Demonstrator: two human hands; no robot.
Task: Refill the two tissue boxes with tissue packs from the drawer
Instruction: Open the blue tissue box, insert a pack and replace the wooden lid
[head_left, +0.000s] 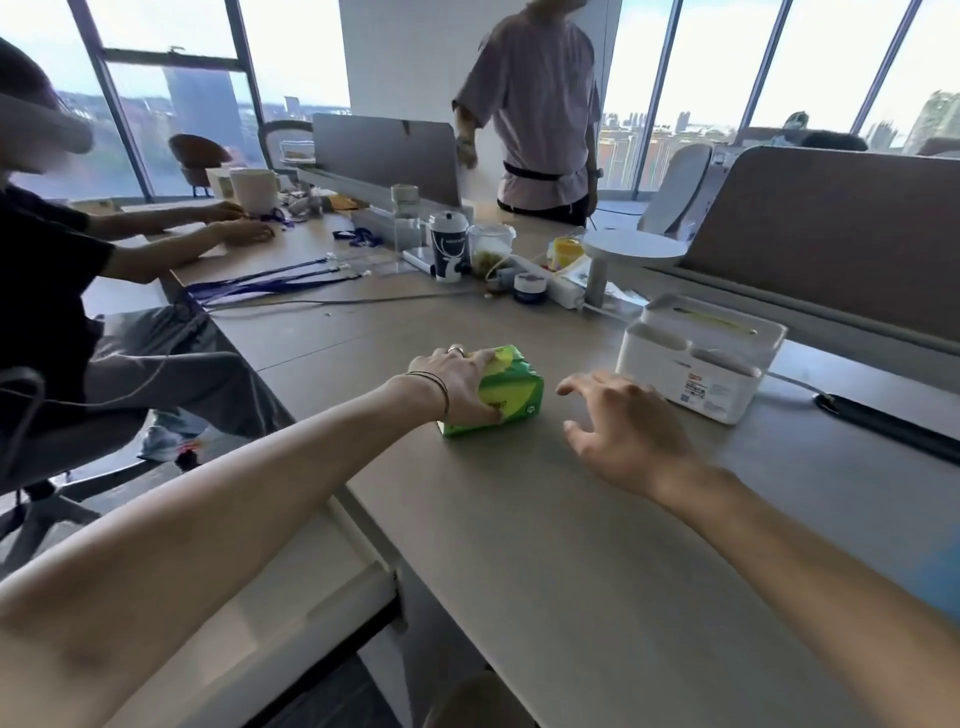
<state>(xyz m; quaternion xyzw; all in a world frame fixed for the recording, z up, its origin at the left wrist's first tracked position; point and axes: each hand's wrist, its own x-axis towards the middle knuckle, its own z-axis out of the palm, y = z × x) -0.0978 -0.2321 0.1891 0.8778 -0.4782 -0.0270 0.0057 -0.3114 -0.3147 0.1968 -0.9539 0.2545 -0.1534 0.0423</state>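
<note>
A green and yellow tissue pack (511, 397) lies on the wooden desk (597, 545), near its left edge. My left hand (457, 384) grips the pack from its left side, fingers over the top and thumb at the front. My right hand (623, 426) hovers just right of the pack with fingers spread, holding nothing. A white tissue box (698, 356) with side compartments stands further right; a yellowish strip shows through its top slot. Only this one tissue box is in view.
A seated person (57, 291) works at the desk on the left and another person (540, 104) stands at the far end. Cups (449, 244), a power strip (550, 283), blue lanyards (270, 283) and a white lamp base (623, 254) crowd the back. Below the desk's left edge, a white drawer (311, 597) is pulled out.
</note>
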